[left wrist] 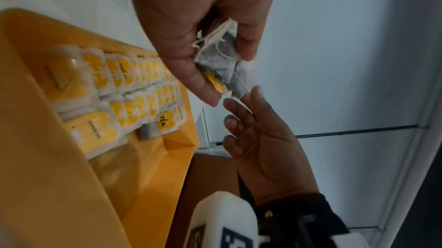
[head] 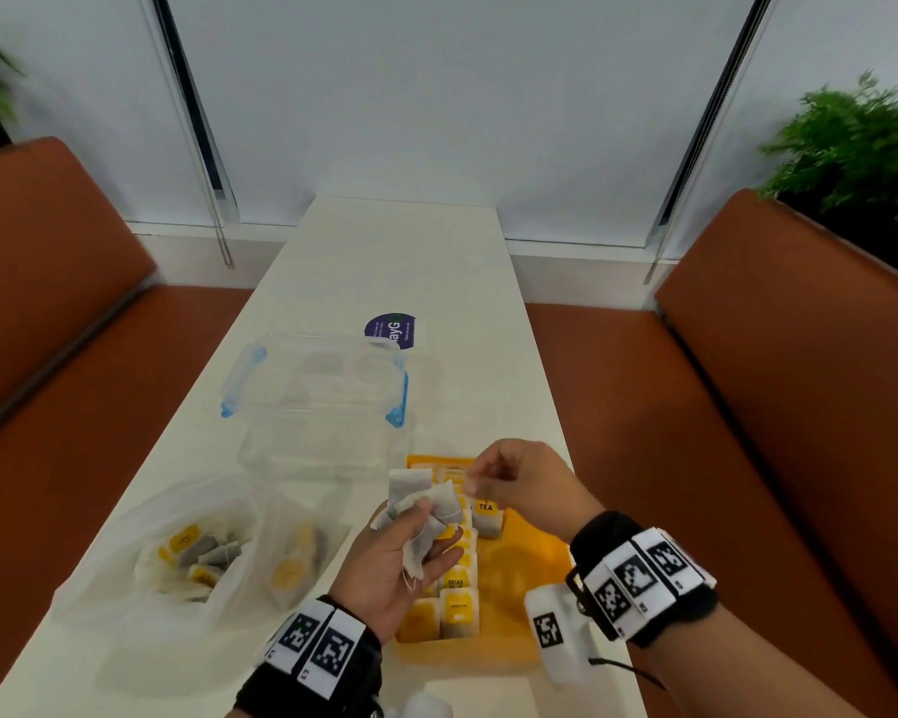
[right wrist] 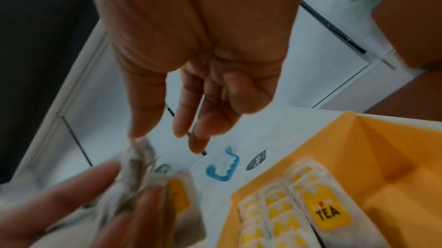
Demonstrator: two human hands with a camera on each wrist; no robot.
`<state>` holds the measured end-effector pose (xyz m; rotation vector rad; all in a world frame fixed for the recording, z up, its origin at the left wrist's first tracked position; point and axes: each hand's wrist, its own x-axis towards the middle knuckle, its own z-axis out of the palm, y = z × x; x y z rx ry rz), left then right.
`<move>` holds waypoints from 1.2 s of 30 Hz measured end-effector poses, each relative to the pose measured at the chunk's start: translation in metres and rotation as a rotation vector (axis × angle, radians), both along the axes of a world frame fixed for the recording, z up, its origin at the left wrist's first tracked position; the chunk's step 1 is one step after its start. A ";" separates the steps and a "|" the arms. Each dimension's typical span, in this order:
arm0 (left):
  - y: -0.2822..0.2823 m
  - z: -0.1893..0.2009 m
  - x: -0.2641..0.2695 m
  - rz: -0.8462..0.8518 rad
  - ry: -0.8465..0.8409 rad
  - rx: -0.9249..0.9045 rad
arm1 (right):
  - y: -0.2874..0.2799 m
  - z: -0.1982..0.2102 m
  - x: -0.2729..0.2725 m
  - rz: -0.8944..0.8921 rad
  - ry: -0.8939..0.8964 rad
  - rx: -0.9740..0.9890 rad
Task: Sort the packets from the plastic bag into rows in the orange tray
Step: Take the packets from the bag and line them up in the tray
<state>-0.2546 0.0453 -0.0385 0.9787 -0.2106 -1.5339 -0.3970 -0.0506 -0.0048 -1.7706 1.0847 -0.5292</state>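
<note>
Bunch of tea packets [head: 417, 515] sits in my left hand [head: 403, 562], palm up, fingers and thumb curled round it, strings dangling off the palm. My right hand [head: 519, 481] is just beside it, thumb and forefinger pinching the top corner of 1 packet in that bunch, other fingers loosely bent. Both hands hover over the orange tray [head: 519, 567]; below them the tray's left part holds rows of yellow-tagged packets [left wrist: 134, 89], 1 tag reading TEA. Plastic bag [head: 188, 557] with more packets lies on the white table [head: 384, 261] left of my left hand. Beyond the hands: clear box with blue clips [head: 315, 378], purple sticker [head: 391, 329] behind it.
</note>
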 end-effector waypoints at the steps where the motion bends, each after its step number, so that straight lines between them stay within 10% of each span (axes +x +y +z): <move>1: -0.001 0.001 -0.002 -0.005 -0.006 -0.003 | 0.006 0.000 0.001 0.071 0.044 0.009; 20: 0.001 0.000 -0.006 -0.021 -0.041 -0.093 | 0.037 0.004 0.000 0.110 -0.055 0.004; 31: -0.002 0.001 -0.003 0.015 0.091 -0.013 | 0.044 -0.006 0.001 -0.119 -0.181 -0.558; 36: -0.001 0.002 -0.006 0.028 0.156 -0.043 | 0.051 -0.017 -0.002 0.081 0.045 -0.936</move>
